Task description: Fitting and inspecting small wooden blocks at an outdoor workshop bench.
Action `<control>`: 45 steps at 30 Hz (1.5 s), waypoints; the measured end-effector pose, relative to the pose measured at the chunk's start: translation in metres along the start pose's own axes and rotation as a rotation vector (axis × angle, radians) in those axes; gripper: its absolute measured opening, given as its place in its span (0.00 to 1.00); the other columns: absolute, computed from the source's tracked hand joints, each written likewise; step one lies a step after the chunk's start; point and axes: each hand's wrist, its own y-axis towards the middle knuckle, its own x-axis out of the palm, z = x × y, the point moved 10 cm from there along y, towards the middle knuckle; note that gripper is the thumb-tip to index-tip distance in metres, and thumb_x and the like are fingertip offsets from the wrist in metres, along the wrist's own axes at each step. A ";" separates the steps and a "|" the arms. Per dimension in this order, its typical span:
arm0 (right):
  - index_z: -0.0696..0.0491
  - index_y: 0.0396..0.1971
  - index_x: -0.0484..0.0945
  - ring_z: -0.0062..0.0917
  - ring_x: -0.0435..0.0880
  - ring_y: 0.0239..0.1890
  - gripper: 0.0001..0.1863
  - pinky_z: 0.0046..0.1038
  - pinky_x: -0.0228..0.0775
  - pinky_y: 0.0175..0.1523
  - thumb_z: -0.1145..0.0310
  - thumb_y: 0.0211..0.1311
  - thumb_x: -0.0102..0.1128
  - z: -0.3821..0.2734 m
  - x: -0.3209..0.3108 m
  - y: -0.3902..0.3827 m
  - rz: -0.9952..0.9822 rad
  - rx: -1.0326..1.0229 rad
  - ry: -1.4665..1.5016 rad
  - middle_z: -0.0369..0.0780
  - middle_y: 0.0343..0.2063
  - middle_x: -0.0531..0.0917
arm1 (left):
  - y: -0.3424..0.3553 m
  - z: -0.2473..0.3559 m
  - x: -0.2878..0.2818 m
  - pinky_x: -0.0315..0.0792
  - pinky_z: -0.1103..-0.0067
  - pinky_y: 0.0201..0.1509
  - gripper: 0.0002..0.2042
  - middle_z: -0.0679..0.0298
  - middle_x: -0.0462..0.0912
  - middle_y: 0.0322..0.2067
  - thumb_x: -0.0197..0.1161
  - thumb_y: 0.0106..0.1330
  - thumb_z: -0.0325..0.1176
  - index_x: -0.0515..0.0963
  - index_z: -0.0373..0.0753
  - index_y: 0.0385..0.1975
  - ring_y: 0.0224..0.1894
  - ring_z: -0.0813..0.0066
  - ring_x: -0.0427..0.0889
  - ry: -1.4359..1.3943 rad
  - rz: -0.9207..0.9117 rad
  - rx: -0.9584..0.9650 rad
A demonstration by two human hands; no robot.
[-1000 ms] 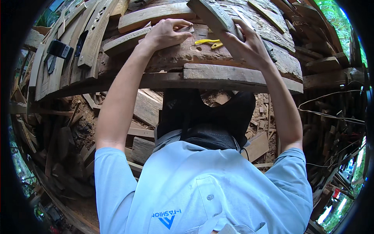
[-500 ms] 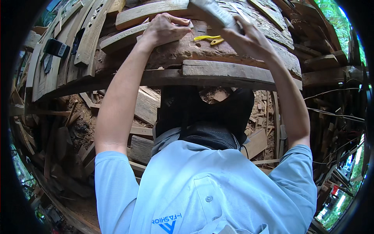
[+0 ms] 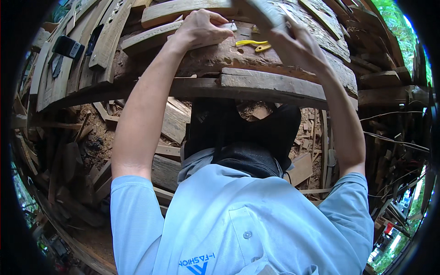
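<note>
My left hand lies over a narrow wood strip on the bench, its thumb and index finger spread apart. Just beyond those fingertips, a small nail stands upright near the strip's end. A long, grey, block-shaped tool, smeared by motion, is gripped in my right hand. It is raised to the right of the nail; its far end runs out of the picture's top. Between my hands lies a hand tool with two yellow handles, its far part hidden.
A thick plank lines the bench's near edge. Long boards lie at the left, with a dark boxy device on them. Offcuts and wood chips cover the ground below. Stacked timber stands at the right.
My left thumb and index finger have parted from their pinch, leaving the nail exposed and standing. My right hand and the grey tool have shifted slightly right. The view has shifted a little.
</note>
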 end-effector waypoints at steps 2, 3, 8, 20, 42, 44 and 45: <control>0.59 0.62 0.72 0.32 0.89 0.40 0.41 0.35 0.85 0.44 0.34 0.68 0.57 -0.012 -0.008 0.002 0.083 -0.108 0.073 0.51 0.41 0.86 | 0.001 0.004 -0.005 0.82 0.74 0.55 0.27 0.57 0.92 0.42 0.78 0.54 0.53 0.89 0.41 0.48 0.43 0.67 0.90 0.038 0.010 0.021; 0.59 0.60 0.72 0.30 0.88 0.39 0.40 0.34 0.85 0.42 0.36 0.68 0.57 0.006 0.015 0.005 -0.145 0.068 0.007 0.50 0.41 0.86 | -0.001 0.007 -0.005 0.82 0.74 0.54 0.27 0.57 0.92 0.41 0.78 0.56 0.52 0.88 0.39 0.50 0.42 0.69 0.90 0.048 0.007 0.033; 0.59 0.59 0.73 0.26 0.87 0.37 0.38 0.31 0.82 0.37 0.37 0.69 0.55 -0.011 -0.016 0.013 0.138 -0.166 0.150 0.46 0.38 0.86 | 0.000 0.010 -0.002 0.82 0.75 0.54 0.27 0.57 0.92 0.41 0.78 0.56 0.53 0.88 0.40 0.50 0.43 0.69 0.90 0.030 -0.035 0.010; 0.61 0.56 0.77 0.31 0.89 0.36 0.37 0.34 0.83 0.35 0.38 0.66 0.59 -0.012 0.017 0.010 -0.117 0.007 -0.207 0.48 0.38 0.86 | -0.002 0.005 0.005 0.83 0.74 0.49 0.23 0.58 0.92 0.38 0.77 0.57 0.54 0.90 0.43 0.46 0.39 0.71 0.90 0.072 -0.007 0.089; 0.60 0.47 0.76 0.43 0.83 0.46 0.37 0.41 0.74 0.51 0.34 0.65 0.58 -0.041 -0.004 0.029 -0.372 0.223 -0.408 0.52 0.39 0.84 | -0.001 -0.001 0.001 0.83 0.73 0.48 0.24 0.60 0.92 0.36 0.77 0.56 0.55 0.90 0.42 0.44 0.38 0.68 0.90 0.121 0.020 0.105; 0.60 0.44 0.77 0.34 0.84 0.38 0.34 0.37 0.75 0.45 0.37 0.66 0.59 -0.058 -0.034 0.035 -0.104 0.133 -0.335 0.47 0.34 0.84 | 0.002 -0.002 0.003 0.83 0.72 0.49 0.24 0.60 0.92 0.36 0.77 0.56 0.56 0.91 0.43 0.44 0.39 0.68 0.90 0.090 -0.026 0.056; 0.60 0.43 0.78 0.32 0.83 0.36 0.34 0.36 0.75 0.43 0.37 0.66 0.59 -0.040 -0.049 0.029 0.063 0.060 -0.218 0.46 0.34 0.85 | 0.006 0.000 0.005 0.83 0.72 0.49 0.24 0.60 0.92 0.36 0.77 0.56 0.56 0.91 0.43 0.44 0.39 0.68 0.90 0.082 -0.031 0.065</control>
